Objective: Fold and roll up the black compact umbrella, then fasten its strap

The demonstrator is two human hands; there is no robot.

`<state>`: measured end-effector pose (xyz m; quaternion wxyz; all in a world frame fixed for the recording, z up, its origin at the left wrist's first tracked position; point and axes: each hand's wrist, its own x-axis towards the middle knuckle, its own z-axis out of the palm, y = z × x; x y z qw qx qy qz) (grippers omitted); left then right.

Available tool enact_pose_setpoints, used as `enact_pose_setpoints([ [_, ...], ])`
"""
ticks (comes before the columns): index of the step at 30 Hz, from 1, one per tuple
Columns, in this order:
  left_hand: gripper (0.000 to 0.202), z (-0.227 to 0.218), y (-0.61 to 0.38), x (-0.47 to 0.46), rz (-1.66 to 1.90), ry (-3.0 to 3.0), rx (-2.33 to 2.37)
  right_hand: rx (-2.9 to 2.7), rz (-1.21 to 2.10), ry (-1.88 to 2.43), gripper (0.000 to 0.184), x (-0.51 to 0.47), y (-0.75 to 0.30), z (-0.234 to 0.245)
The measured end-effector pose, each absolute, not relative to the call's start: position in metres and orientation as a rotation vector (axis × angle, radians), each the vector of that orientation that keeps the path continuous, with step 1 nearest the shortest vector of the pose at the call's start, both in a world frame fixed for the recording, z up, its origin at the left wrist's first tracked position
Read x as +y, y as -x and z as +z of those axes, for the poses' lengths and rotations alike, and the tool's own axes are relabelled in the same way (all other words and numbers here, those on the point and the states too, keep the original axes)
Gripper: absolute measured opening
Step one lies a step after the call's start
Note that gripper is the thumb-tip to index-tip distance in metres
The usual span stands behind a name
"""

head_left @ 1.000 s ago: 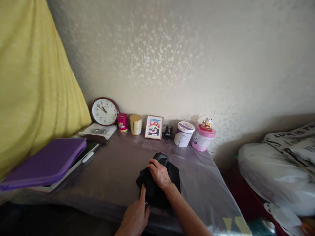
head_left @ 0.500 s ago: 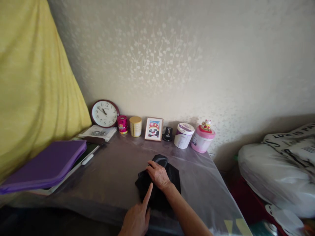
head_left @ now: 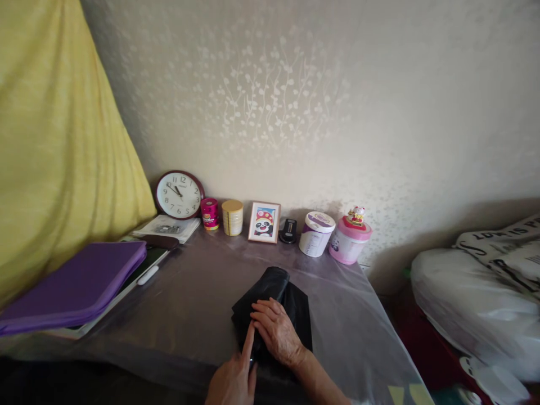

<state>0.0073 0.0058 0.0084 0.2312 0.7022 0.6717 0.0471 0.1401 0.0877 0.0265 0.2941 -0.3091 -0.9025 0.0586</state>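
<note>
A folded black plastic bag [head_left: 274,295] lies on the table [head_left: 198,292], near its front edge. My right hand [head_left: 276,332] rests flat on top of the bag with its fingers stretched out and pressing down. My left hand [head_left: 234,379] comes in from the bottom edge with its forefinger extended, the tip touching the bag's left side next to my right fingers; its other fingers are curled in. Neither hand grips anything.
Along the wall stand a round clock [head_left: 179,194], a red tin [head_left: 210,213], a yellow tin [head_left: 232,216], a framed panda picture [head_left: 264,221], a white tub [head_left: 316,233] and a pink tub [head_left: 349,241]. A purple folder [head_left: 80,281] lies left; bulky white bags [head_left: 476,304] sit right.
My right hand has slid back toward me along the bag, from its far end to its middle. My left forefinger stays against the bag's left side.
</note>
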Motion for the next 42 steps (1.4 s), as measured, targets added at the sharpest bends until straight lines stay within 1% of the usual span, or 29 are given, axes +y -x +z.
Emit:
enact_pose_setpoints([
  [10, 0.066, 0.016, -0.008, 0.008, 0.078, -1.812, 1.862, -2.462, 0.148, 0.909, 0.025, 0.156, -0.139, 0.018],
  [17, 0.063, 0.019, -0.005, 0.008, 0.102, -1.734, 1.857, -2.510, 0.091, 1.060, 0.027, 0.192, -0.143, 0.017],
  [23, 0.064, 0.016, -0.003, 0.007, 0.175, -1.712, 1.813, -2.294, 0.258, 1.272, 0.024, 0.214, -0.145, 0.012],
  [26, 0.063, 0.014, -0.003, 0.006, 0.213, -1.720, 1.824, -2.153, 0.263, 1.383, 0.029, 0.219, -0.162, 0.008],
  [29, 0.062, 0.013, -0.004, 0.004, 0.229, -1.735, 1.831, -1.996, 0.263, 1.484, 0.033, 0.214, -0.194, 0.005],
  [34, 0.060, 0.014, -0.004, 0.003, 0.231, -1.773, 1.876, -1.865, 0.334, 1.556, 0.032, 0.179, -0.248, 0.001],
  [39, 0.060, 0.013, -0.002, 0.004, 0.243, -1.758, 1.883, -1.849, 0.514, 1.524, 0.028, 0.131, -0.270, -0.004],
  [42, 0.061, 0.010, -0.001, 0.005, 0.265, -1.763, 1.882, -1.892, 0.502, 1.415, 0.028, 0.107, -0.269, -0.006],
])
